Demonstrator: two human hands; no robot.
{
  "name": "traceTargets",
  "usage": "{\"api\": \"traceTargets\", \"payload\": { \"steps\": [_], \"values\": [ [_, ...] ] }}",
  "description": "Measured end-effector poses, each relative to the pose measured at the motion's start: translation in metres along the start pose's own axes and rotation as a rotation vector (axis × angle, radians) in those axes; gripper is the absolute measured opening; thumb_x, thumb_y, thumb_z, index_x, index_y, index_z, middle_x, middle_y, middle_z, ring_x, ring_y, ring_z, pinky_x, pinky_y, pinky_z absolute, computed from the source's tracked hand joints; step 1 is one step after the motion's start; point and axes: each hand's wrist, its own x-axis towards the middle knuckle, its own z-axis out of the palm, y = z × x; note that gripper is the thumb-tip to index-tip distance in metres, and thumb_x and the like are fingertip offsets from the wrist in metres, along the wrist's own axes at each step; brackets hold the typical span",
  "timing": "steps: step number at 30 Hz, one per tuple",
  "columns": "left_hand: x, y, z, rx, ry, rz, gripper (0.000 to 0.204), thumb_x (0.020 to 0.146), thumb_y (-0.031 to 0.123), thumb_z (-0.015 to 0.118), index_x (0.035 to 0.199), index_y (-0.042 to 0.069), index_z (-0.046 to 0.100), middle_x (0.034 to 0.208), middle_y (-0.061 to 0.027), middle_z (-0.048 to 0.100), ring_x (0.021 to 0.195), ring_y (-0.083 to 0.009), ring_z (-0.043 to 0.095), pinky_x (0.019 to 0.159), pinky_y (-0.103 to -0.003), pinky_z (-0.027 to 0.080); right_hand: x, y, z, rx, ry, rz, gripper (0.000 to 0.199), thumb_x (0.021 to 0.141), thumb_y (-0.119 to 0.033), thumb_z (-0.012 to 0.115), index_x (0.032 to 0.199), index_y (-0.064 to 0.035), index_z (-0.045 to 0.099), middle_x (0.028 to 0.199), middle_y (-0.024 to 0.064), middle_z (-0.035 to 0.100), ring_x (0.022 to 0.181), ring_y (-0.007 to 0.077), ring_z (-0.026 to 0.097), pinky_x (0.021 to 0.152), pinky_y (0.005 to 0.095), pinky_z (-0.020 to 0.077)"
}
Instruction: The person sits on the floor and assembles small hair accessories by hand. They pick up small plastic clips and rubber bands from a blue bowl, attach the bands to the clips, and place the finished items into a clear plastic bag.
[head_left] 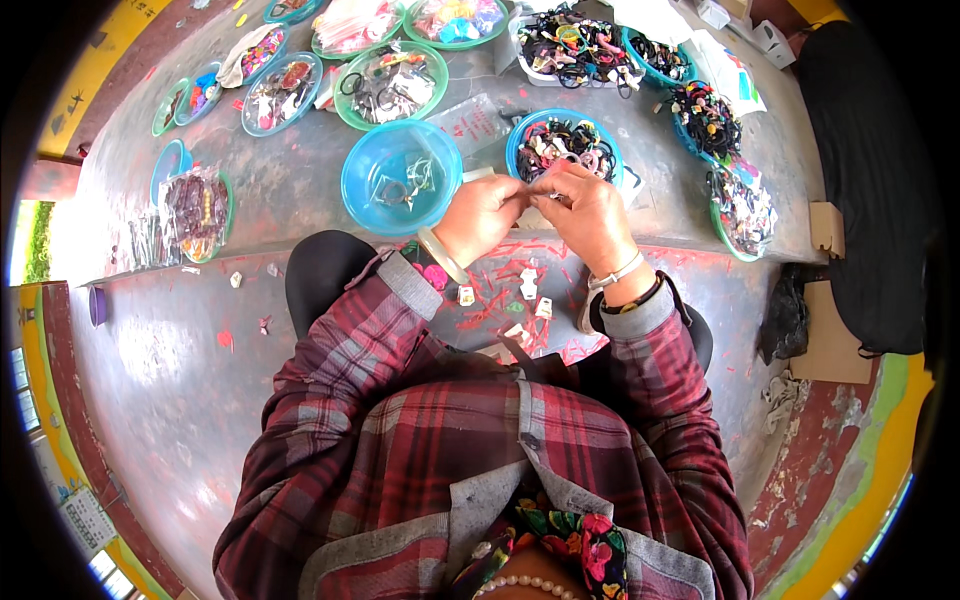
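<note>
My left hand (480, 218) and my right hand (590, 220) meet in front of me, fingertips pinched close together. Whatever small item lies between them is too small and covered to make out. Just beyond them stands a blue basin (514, 150) heaped with hair ties (566, 140), mostly black with small light pieces. Left of my hands is a larger blue basin (358, 165), which holds a few hair ties (393, 190) and clear scraps. Below my wrists, red strips (490, 305) and small white cards (528, 284) litter the floor.
A green basin (352, 112) of dark bands and several other basins line the far side. At the right are a basket of hair accessories (742, 212), a black plastic bag (785, 318) and cardboard (832, 335). Bagged beads (197, 210) lie at the left.
</note>
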Motion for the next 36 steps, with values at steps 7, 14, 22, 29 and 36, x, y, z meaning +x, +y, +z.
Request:
{"api": "traceTargets", "payload": {
  "steps": [7,14,22,29,36],
  "values": [
    [0.003,0.002,-0.005,-0.562,-0.037,-0.199,0.017,0.084,0.009,0.057,0.098,-0.001,0.058,0.09,-0.0073,0.062,0.08,-0.0143,0.061,0.063,-0.024,0.051,0.004,0.009,-0.005,0.426,-0.001,0.326,0.006,0.077,-0.009,0.062,0.079,-0.0031,0.063,0.066,0.0021,0.058,0.05,0.008,0.051,0.044,0.022,0.0413],
    [0.004,0.004,-0.018,-1.13,0.024,-0.431,0.02,0.086,0.012,0.055,0.101,-0.001,0.057,0.098,-0.01,0.061,0.089,-0.0171,0.06,0.068,-0.025,0.051,0.007,0.001,-0.011,0.617,0.044,0.426,0.011,0.081,-0.011,0.061,0.084,-0.0011,0.064,0.067,0.0011,0.059,0.042,0.0053,0.048,0.037,0.0178,0.034],
    [0.005,0.002,-0.018,-1.103,0.045,-0.416,0.02,0.088,0.014,0.053,0.099,-0.002,0.058,0.098,-0.0124,0.061,0.09,-0.019,0.06,0.081,-0.029,0.049,0.008,0.005,-0.024,0.981,-0.211,0.623,0.018,0.081,-0.019,0.062,0.087,-0.0023,0.067,0.075,0.0042,0.065,0.041,0.0068,0.051,0.034,0.0175,0.0323],
    [0.004,0.009,-0.018,-1.073,0.118,-0.383,0.024,0.09,0.018,0.05,0.099,-0.004,0.056,0.098,-0.0164,0.06,0.09,-0.0219,0.061,0.079,-0.03,0.05,0.006,0.009,-0.017,0.932,-0.078,0.631,0.023,0.083,-0.025,0.06,0.086,-0.0024,0.066,0.078,0.0082,0.066,0.041,0.0071,0.051,0.033,0.0172,0.0319],
    [0.001,0.013,-0.014,-1.022,0.221,-0.322,0.025,0.091,0.021,0.049,0.095,-0.002,0.055,0.098,-0.0147,0.06,0.09,-0.0223,0.061,0.071,-0.028,0.052,0.006,-0.003,-0.017,0.96,-0.13,0.614,0.025,0.084,-0.024,0.058,0.094,-0.0019,0.064,0.08,0.0081,0.066,0.04,0.0071,0.051,0.033,0.0167,0.0309]
  ]
}}
